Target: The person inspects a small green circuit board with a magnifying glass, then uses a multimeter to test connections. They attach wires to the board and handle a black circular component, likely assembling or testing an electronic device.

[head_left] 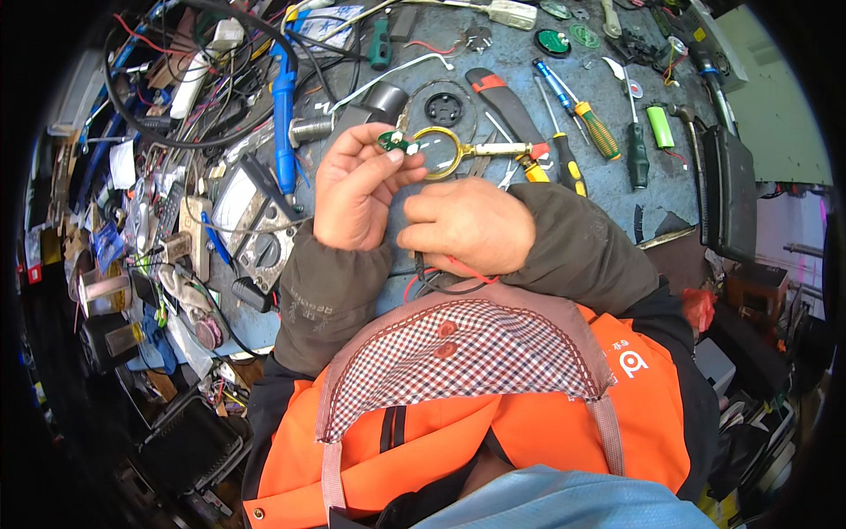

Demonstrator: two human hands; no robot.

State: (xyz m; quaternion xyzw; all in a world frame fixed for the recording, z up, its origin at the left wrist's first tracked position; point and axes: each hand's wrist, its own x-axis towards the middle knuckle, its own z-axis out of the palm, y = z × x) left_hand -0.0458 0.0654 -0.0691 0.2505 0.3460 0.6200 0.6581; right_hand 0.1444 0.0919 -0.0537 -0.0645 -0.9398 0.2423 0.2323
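Between the thumb and fingers of my left hand (357,189) is a small green circuit board (397,141) with white parts on it. My right hand (471,225) is closed just to the right and nearer my body, its back turned up. Below its fingers come out red and black wires (441,280); what the fingers grip is hidden. A brass-rimmed magnifying glass (458,153) lies on the blue-grey bench (608,198) right beside the board, beyond my right hand. Left of my left wrist is a multimeter (264,251) with a dial.
A blue soldering iron (284,123) stretches along the left. Screwdrivers (636,150), a red-and-black handled tool (502,106) and a green battery cell (660,127) lie to the right. A round black part (443,109) is beyond the magnifier. Tangled cables and clutter crowd the far left.
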